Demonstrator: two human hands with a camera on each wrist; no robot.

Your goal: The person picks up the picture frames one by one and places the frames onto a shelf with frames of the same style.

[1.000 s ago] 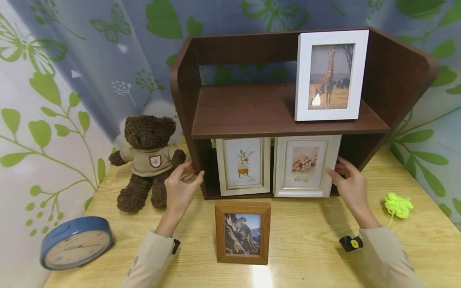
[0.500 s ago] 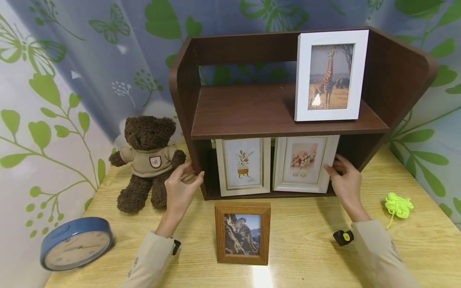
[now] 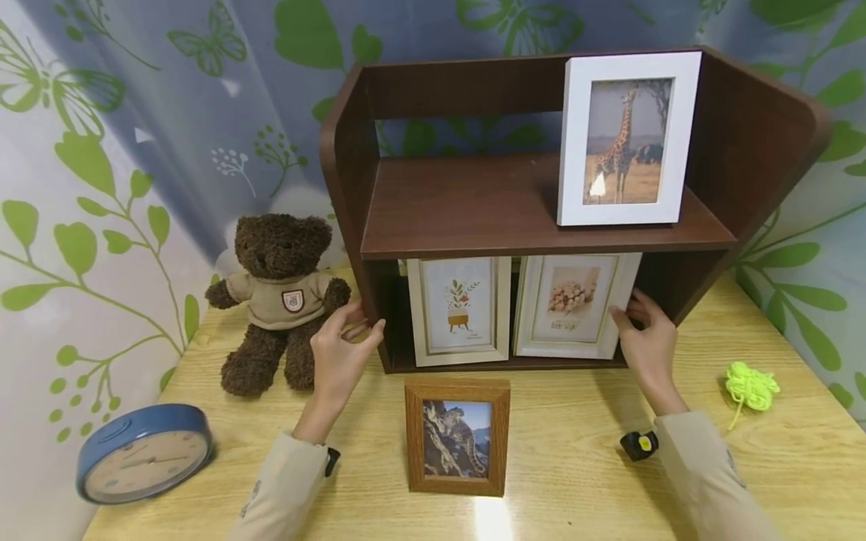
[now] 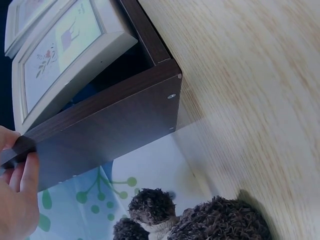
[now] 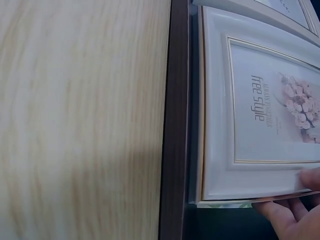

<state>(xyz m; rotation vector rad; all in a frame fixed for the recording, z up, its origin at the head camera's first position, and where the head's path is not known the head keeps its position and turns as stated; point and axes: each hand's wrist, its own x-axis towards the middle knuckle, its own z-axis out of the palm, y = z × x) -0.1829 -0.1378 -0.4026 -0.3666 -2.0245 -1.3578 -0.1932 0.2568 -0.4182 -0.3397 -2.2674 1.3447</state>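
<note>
The upper board of the shelf unit (image 3: 467,199) covers the top edge of the flower-print frame (image 3: 571,304) in the head view. The right wrist view cuts this frame off at the right border. Its back is hidden, as are the tips of the fingers behind it. The small line by the "free style" lettering is hard to read.

The flower-print frame stands in the lower compartment, right of the plant-print frame (image 3: 460,309). Its long axis runs upright, with the top leaning slightly right in the head view; the print faces out of the front and the lettering is upright.

The right hand (image 3: 649,342) pinches the frame's right side, thumb on the front face and fingers behind. The left hand (image 3: 341,349) grips the front edge of the unit's left side panel; the left wrist view crops this hand.

Compartment contents: lower, the flower-print and plant-print frames; upper, the white giraffe frame (image 3: 629,139) at the right end. The brown wooden frame (image 3: 458,437) is on the table (image 3: 575,451), in front of the unit.
</note>
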